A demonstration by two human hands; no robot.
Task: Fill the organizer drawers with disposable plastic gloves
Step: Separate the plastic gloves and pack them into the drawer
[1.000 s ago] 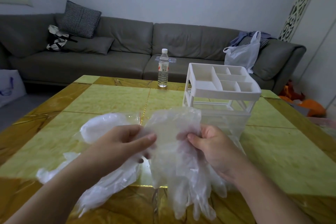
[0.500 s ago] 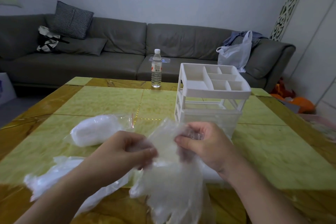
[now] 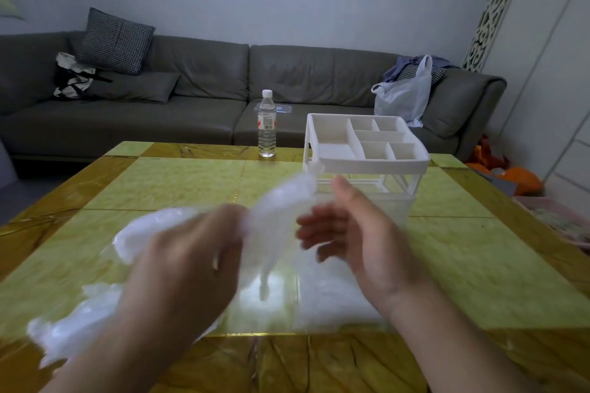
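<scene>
A crumpled bunch of clear plastic gloves (image 3: 284,201) hangs above the table between my hands, motion-blurred. My left hand (image 3: 188,265) grips its lower end with curled fingers. My right hand (image 3: 357,233) is just right of the bunch, fingers straight and spread, thumb up, holding nothing. The white organizer (image 3: 367,163), with a divided top tray, stands behind my right hand. A clear drawer (image 3: 332,300) holding gloves lies on the table under my right hand. More gloves lie in a heap (image 3: 140,233) and a loose pile (image 3: 73,325) at the left.
A water bottle (image 3: 267,124) stands at the far edge of the yellow-green table (image 3: 479,265). Behind the table is a grey sofa (image 3: 198,105) with cushions and a white plastic bag (image 3: 402,99). Orange items lie on the floor at the right.
My right hand has let go of the glove bunch and opened. My left hand has swung the bunch up toward the organizer. The camera has moved closer.
</scene>
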